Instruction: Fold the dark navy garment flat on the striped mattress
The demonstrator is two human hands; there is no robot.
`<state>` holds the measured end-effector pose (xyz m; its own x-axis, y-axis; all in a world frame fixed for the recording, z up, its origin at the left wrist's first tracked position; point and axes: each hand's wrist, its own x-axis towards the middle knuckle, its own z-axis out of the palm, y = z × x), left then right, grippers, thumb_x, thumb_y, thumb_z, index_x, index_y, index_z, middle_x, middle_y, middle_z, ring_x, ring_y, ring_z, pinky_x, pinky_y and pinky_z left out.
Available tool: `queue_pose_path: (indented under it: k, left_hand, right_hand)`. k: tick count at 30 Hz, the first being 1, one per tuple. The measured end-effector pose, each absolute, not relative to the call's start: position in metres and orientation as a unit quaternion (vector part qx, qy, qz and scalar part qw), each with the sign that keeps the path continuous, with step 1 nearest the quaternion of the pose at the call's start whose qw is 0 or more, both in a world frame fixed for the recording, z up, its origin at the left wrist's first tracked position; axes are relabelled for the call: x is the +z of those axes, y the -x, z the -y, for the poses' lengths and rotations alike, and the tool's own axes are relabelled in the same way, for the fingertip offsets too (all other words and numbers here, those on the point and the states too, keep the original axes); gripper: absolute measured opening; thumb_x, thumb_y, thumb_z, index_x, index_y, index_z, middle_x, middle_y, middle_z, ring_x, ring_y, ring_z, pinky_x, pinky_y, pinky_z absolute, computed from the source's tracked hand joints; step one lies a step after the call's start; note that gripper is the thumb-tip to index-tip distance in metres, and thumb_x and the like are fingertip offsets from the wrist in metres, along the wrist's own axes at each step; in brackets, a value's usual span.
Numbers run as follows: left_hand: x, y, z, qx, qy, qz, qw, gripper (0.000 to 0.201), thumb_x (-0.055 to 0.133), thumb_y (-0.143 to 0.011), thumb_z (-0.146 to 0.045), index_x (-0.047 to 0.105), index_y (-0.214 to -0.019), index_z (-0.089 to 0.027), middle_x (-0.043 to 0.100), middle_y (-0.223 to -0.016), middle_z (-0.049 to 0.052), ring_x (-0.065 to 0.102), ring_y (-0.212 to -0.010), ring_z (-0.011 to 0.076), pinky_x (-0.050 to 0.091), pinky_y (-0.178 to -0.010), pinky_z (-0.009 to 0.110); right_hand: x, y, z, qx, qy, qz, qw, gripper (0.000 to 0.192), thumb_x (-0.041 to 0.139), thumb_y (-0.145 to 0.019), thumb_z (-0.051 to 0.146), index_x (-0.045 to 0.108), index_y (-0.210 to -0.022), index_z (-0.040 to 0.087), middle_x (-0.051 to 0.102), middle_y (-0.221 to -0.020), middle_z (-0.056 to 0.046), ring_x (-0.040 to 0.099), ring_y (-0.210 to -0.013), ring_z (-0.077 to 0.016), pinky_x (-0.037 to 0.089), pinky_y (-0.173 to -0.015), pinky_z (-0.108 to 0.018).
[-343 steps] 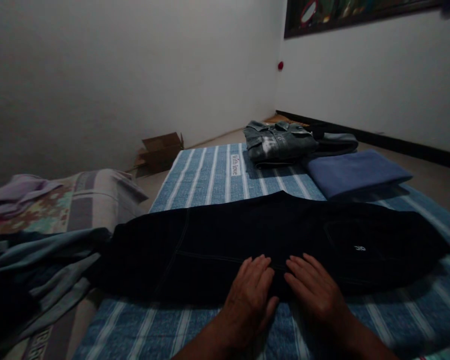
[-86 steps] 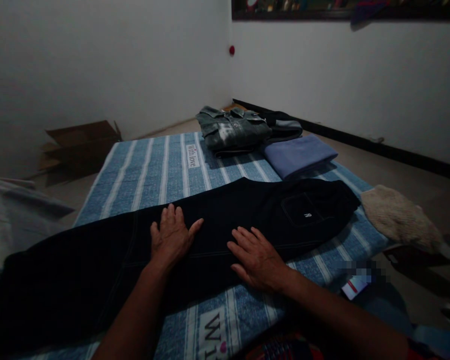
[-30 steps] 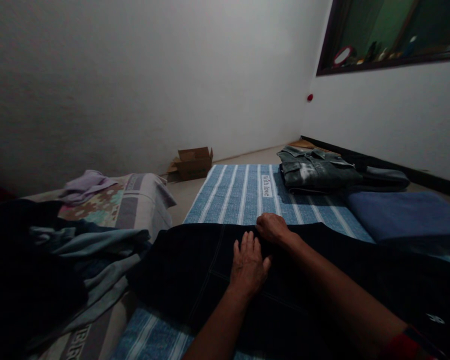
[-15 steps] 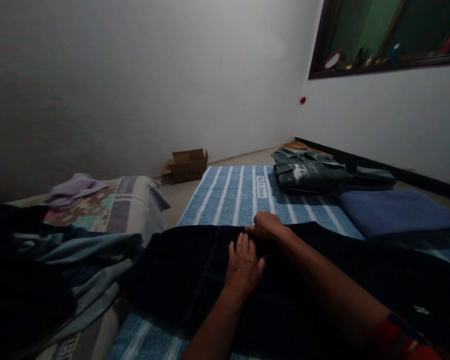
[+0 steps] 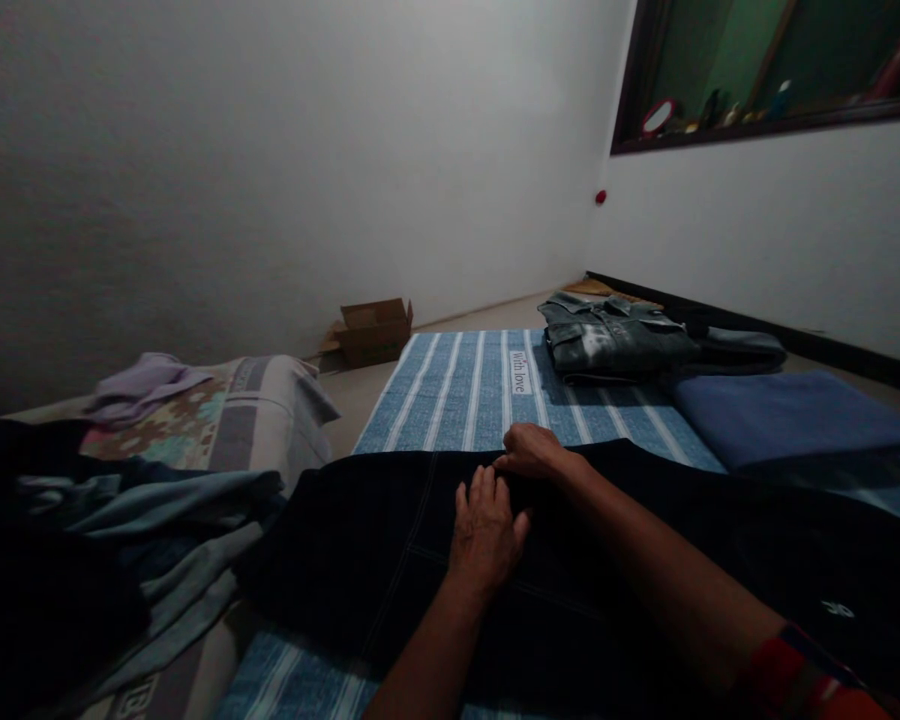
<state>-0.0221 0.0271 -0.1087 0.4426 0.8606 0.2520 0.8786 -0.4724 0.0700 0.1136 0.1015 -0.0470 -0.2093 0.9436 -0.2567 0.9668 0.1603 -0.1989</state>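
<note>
A pair of dark navy trousers (image 5: 645, 560) lies spread across the blue striped mat (image 5: 465, 385), with a small white logo near the right end. My left hand (image 5: 486, 525) rests flat on the trousers, fingers together and pointing away from me. My right hand (image 5: 532, 452) reaches across to the far edge of the trousers, just beyond the left hand, its fingers curled down at that edge. Whether it pinches the cloth is too dark to tell.
A folded grey-green denim jacket (image 5: 607, 335) and a folded blue cloth (image 5: 787, 415) lie at the far right of the mat. A heap of loose clothes (image 5: 120, 510) covers a pillow at left. A cardboard box (image 5: 371, 330) stands by the wall.
Over the last second the hands have stayed close together on the trousers' far edge; the view shifted slightly left. Earlier they lay flat and apart, pressing the trousers smooth.
</note>
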Motion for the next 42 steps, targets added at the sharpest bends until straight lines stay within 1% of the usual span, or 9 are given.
queue_pose_path:
  k: [6, 14, 21, 26, 33, 42]
  left_hand:
    - [-0.106, 0.022, -0.026, -0.13, 0.846, 0.515, 0.048, 0.048, 0.049, -0.089, -0.035, 0.048, -0.128, -0.008, 0.049, -0.137, 0.02, 0.039, -0.132, 0.031, 0.034, -0.106, 0.053]
    - [-0.11, 0.022, -0.028, -0.124, 0.849, 0.511, 0.055, 0.048, 0.05, -0.089, -0.035, 0.049, -0.128, -0.007, 0.047, -0.138, 0.021, 0.038, -0.132, 0.0318, 0.033, -0.106, 0.053]
    - [-0.111, 0.023, -0.028, -0.129, 0.849, 0.509, 0.061, 0.048, 0.049, -0.089, -0.036, 0.048, -0.128, -0.007, 0.048, -0.137, 0.021, 0.038, -0.132, 0.0316, 0.033, -0.106, 0.053]
    - [-0.113, 0.023, -0.028, -0.127, 0.849, 0.51, 0.055, 0.049, 0.048, -0.089, -0.037, 0.048, -0.129, -0.008, 0.048, -0.138, 0.021, 0.038, -0.133, 0.0317, 0.033, -0.106, 0.053]
    - [-0.112, 0.023, -0.028, -0.134, 0.849, 0.509, 0.05, 0.048, 0.049, -0.089, -0.037, 0.048, -0.128, -0.01, 0.048, -0.137, 0.021, 0.038, -0.133, 0.0316, 0.033, -0.106, 0.054]
    - [-0.101, 0.019, -0.024, -0.11, 0.844, 0.523, 0.032, 0.047, 0.05, -0.089, -0.035, 0.05, -0.126, -0.007, 0.048, -0.138, 0.021, 0.038, -0.133, 0.0316, 0.032, -0.107, 0.054]
  right_hand:
    - [-0.045, -0.114, -0.099, -0.161, -0.621, -0.767, 0.032, 0.03, 0.053, -0.091, 0.042, 0.063, -0.1, 0.016, 0.064, -0.106, -0.007, 0.06, -0.098, -0.0193, 0.049, -0.086, -0.041]
    - [-0.04, -0.116, -0.102, -0.164, -0.636, -0.752, 0.05, 0.035, 0.053, -0.09, 0.047, 0.062, -0.103, 0.015, 0.064, -0.109, -0.008, 0.06, -0.1, -0.0203, 0.048, -0.088, -0.042]
    - [-0.037, -0.116, -0.106, -0.164, -0.635, -0.752, 0.07, 0.032, 0.055, -0.09, 0.042, 0.06, -0.108, 0.016, 0.062, -0.11, -0.007, 0.06, -0.097, -0.0201, 0.05, -0.085, -0.042]
    - [-0.041, -0.116, -0.107, -0.157, -0.631, -0.756, 0.071, 0.033, 0.055, -0.09, 0.043, 0.06, -0.109, 0.016, 0.061, -0.112, -0.008, 0.059, -0.099, -0.0205, 0.049, -0.086, -0.043]
    - [-0.045, -0.119, -0.106, -0.16, -0.624, -0.762, 0.067, 0.032, 0.054, -0.091, 0.044, 0.062, -0.104, 0.016, 0.063, -0.109, -0.007, 0.06, -0.098, -0.0197, 0.049, -0.086, -0.041]
    - [-0.043, -0.122, -0.107, -0.183, -0.606, -0.772, 0.059, 0.035, 0.052, -0.09, 0.048, 0.064, -0.093, 0.016, 0.066, -0.099, -0.006, 0.062, -0.094, -0.0187, 0.048, -0.084, -0.039]
